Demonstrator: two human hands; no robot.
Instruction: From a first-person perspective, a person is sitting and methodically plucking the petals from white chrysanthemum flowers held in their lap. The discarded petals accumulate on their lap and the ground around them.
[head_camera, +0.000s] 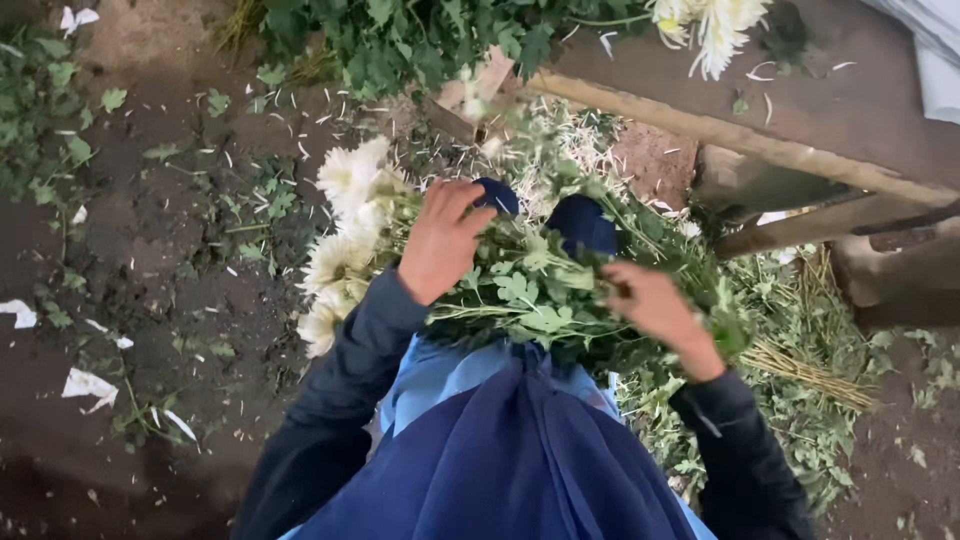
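A flower-sorting spot outdoors, likely a farm or market yard: bare dirt floor (150, 260) strewn with leaves and white petals, a rough wooden bench (800, 130) at upper right, cut white flowers (350, 240) at centre, trimmed stems (810, 375) piled at right.

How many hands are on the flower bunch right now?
2: the left hand grips the flower bunch near its white blooms; the right hand holds the leafy stems.

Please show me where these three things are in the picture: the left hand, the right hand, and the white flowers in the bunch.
left hand (442, 243), head view, on the back of the hand.
right hand (655, 303), head view, on the back of the hand.
white flowers (350, 215), head view, on the petals of the bunch's heads.
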